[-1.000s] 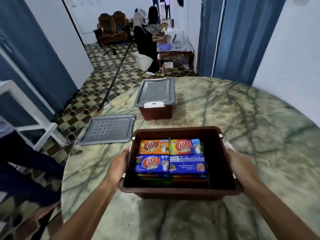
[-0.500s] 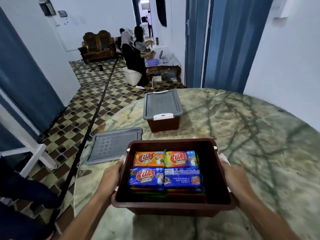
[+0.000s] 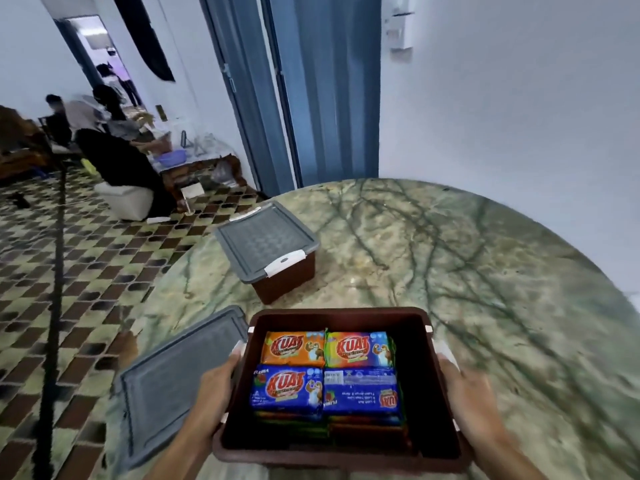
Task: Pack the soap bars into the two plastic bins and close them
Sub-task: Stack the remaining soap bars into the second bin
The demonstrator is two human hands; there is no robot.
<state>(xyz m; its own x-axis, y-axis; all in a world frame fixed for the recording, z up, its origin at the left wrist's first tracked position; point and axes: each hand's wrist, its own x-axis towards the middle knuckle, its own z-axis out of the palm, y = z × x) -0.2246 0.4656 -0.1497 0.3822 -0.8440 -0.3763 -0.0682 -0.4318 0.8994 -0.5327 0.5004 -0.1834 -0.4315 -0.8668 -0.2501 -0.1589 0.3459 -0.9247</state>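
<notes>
While both hands clasp it by its short sides, the open brown bin sits at the near edge of the round green marble table, the left hand curled round the left rim and the right hand round the right rim, each over a white latch. Packed inside are wrapped soap bars in stacked layers: on top an orange one and a multicoloured one at the far side, two blue ones nearer, the right blue bar lying label-down. Just beside the bin on its left, a loose grey lid lies flat on the table, overhanging the edge. Farther back, the second brown bin stands apart from the first, its grey lid already on and a white latch showing at each end. Beyond the table are a blue folding door and a patterned tile floor, where blurred people sit at a low table.
</notes>
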